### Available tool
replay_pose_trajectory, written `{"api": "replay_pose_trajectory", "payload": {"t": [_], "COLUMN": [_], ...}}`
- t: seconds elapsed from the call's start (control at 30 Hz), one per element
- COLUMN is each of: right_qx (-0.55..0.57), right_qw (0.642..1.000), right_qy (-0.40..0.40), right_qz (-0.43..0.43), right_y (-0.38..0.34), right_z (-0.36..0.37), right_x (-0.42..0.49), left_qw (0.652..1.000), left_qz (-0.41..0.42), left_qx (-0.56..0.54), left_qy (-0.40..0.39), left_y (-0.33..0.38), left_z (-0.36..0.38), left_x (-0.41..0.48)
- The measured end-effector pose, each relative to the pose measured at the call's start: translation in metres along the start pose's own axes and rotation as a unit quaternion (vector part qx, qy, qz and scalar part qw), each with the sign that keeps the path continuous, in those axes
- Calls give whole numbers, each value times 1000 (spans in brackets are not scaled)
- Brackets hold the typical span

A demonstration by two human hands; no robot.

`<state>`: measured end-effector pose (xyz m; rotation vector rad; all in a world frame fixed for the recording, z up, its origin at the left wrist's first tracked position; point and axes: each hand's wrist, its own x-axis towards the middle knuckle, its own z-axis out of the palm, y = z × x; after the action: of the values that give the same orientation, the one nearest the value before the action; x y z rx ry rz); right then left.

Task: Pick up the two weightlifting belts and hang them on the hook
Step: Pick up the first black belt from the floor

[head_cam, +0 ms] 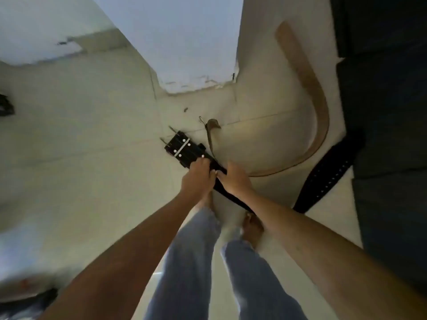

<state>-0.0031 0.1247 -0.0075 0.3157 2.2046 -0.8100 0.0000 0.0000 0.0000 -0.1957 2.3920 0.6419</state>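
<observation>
Second belt [307, 93] seemingly right of buckled belt [184, 147]

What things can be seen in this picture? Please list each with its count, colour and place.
black belt: one, black with rows of holes, on the floor, its buckle end under both hands
buckle: one, black with silver rivets, at the belt's far end, left of centre
tan belt: one, light brown, curved on the floor at right
floor: pale tiles
dark mat or furniture: dark, right edge; cannot tell which
left hand: gripping the black belt near the buckle
right hand: gripping the black belt beside it
legs: two, in blue jeans, feet bare
</observation>
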Motion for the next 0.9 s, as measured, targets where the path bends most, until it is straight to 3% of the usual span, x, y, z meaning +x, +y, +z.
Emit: {"api": "replay_pose_trajectory", "payload": {"t": [0.2,0.37,0.57,0.7,0.83,0.9], "right_qx": [-77,-69,-4,54,159,201], "right_qw": [996,996,999,998,987,979], "right_qy": [27,8,-29,-5,30,46], "right_qz": [29,57,40,20,17,-2], "right_y": [17,19,2,-23,-67,-97], "right_z": [76,84,-2,-84,-167,-210], "right_x": [120,131,23,-72,-166,-215], "left_qw": [996,986,979,966,894,856], "left_qz": [-70,-129,-164,-172,-249,-228], "left_qx": [-62,-108,-112,-167,-367,-461], "left_qy": [-11,0,-49,-99,-70,-49], "left_y": [-66,-76,-2,70,147,184], "left_z": [66,59,-29,-97,-171,-211], "left_x": [83,90,22,-35,-111,-152]}}
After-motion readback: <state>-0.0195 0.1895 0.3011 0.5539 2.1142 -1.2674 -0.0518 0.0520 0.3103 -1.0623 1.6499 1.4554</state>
